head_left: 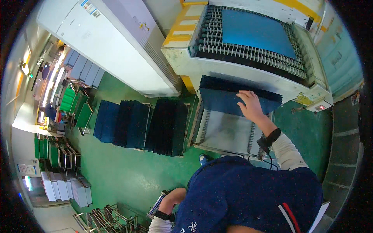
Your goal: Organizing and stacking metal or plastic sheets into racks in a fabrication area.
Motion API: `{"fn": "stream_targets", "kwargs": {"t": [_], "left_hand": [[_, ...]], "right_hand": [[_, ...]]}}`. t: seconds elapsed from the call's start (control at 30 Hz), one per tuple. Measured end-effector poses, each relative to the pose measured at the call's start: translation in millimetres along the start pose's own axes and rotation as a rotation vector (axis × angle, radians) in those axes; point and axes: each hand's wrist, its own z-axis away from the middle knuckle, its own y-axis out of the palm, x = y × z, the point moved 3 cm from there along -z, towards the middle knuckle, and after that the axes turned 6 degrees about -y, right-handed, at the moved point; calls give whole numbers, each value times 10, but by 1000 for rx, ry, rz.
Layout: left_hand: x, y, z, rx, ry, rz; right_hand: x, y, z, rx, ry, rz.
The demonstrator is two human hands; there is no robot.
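Note:
My right hand point(251, 105) rests against the front face of a dark blue panel point(219, 100), its fingers stretched out and apart. That panel is the nearest of a stack of dark panels standing on edge in a rack point(225, 132) with a pale base and coiled side rows. My left hand point(176, 196) is low beside my body, bent at the wrist; its fingers are hidden by my shirt. Close to it is a small metal-framed object point(157, 204), which I cannot make out. Black bands circle both wrists, and a cable runs from the right one.
Ahead, a roller conveyor machine point(248, 56) carries a flat blue panel point(256, 33). Racks of dark panels point(122, 123) stand on the green floor to the left, below a tall white cabinet point(112, 42). Further left are green panels point(83, 114); empty metal racks point(107, 219) stand lower left.

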Motion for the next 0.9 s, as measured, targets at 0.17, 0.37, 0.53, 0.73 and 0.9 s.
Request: {"fn": "stream_targets", "kwargs": {"t": [0.17, 0.37, 0.53, 0.73, 0.9], "left_hand": [[63, -32, 64, -143, 244, 360], [-168, -145, 179, -47, 81, 85], [-237, -224, 260, -7, 80, 98], [-158, -52, 405, -223, 136, 620], [-223, -226, 337, -74, 111, 162]], "right_hand": [[-55, 70, 55, 19, 73, 55], [17, 91, 94, 30, 75, 60], [17, 182, 180, 57, 82, 91], [141, 120, 166, -27, 109, 144], [31, 185, 204, 71, 136, 192]]}}
